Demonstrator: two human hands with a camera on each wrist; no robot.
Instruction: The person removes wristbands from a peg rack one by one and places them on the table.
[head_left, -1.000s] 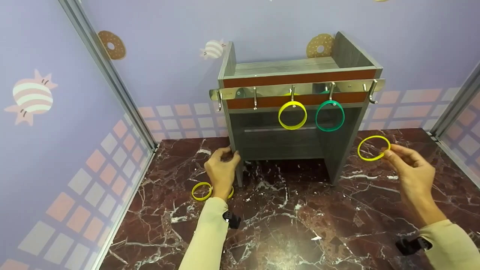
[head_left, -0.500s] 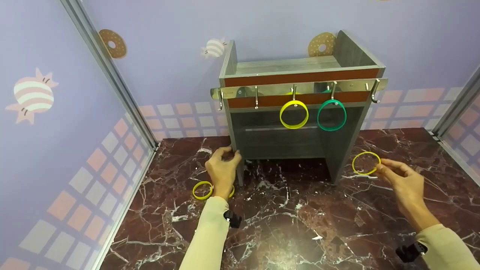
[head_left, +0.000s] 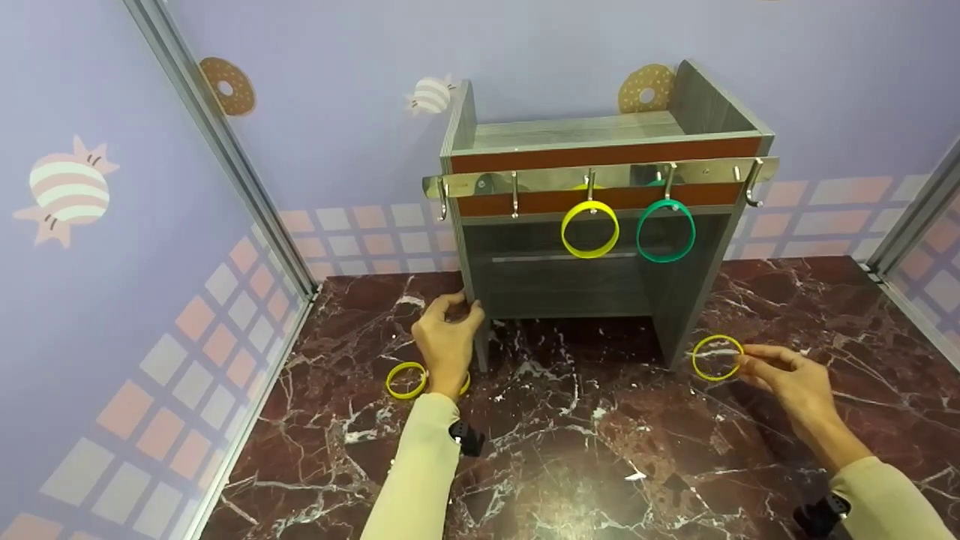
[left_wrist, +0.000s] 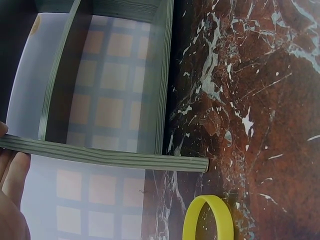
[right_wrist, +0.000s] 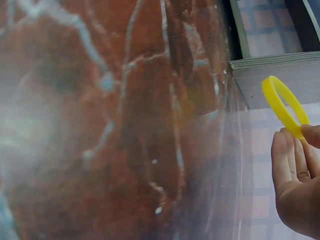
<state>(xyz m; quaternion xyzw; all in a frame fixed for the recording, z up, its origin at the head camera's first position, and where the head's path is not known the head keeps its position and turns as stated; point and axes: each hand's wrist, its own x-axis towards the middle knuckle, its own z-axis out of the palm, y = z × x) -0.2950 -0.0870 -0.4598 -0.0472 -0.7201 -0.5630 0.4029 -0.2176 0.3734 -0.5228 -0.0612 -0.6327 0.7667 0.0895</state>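
A grey wooden shelf unit bears a metal hook rail across its front. My left hand grips the front edge of its left side panel, thumb on one face and fingers on the other. With thumb and fingertips, my right hand pinches a thin yellow ring just above the table, right of the unit. Another yellow ring hangs from the middle hook, and a green ring hangs from the hook to its right. Beside my left wrist lies a flat yellow band, partly hidden in the head view.
One more yellow ring lies on the dark red marbled table, left of my left wrist. Purple patterned walls stand behind and at both sides. The outer hooks on the rail hold no rings.
My right hand has moved down and to the left, toward the table, carrying the yellow ring with it. The left hand has kept its grip on the side panel.
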